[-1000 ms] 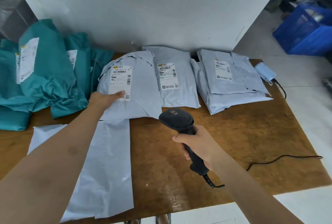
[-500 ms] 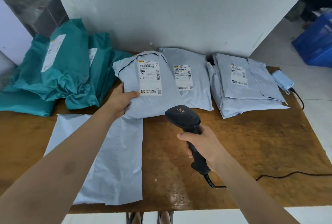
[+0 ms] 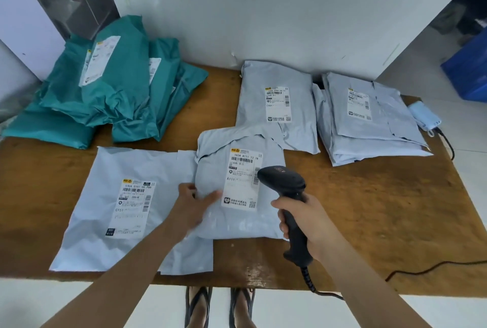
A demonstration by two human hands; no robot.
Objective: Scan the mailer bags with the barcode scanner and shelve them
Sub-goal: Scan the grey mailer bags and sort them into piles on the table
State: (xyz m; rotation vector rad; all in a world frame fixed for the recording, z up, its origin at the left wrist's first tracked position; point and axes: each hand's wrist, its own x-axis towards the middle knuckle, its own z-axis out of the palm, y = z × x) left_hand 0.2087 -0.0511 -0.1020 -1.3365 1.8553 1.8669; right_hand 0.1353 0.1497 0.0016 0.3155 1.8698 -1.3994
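Left hand (image 3: 195,204): is gripping the left edge of the grey mailer bag (image 3: 237,225); the bag is lying at its 3 o'clock.
Right hand (image 3: 308,222): is clenching the barcode scanner (image 3: 287,188), its head pointing toward 11 o'clock over the label (image 3: 242,180).

worn wooden table (image 3: 382,209), white wall (image 3: 263,11) behind, pale blue device (image 3: 424,116) at table's rt edge, blue bin (image 3: 469,72) beyond

A grey labelled bag (image 3: 238,222) lies flat, its edge pinched by left fingers (image 3: 185,189); the black scanner (image 3: 283,182), gripped by right fingers (image 3: 284,206), hovers over its right side.
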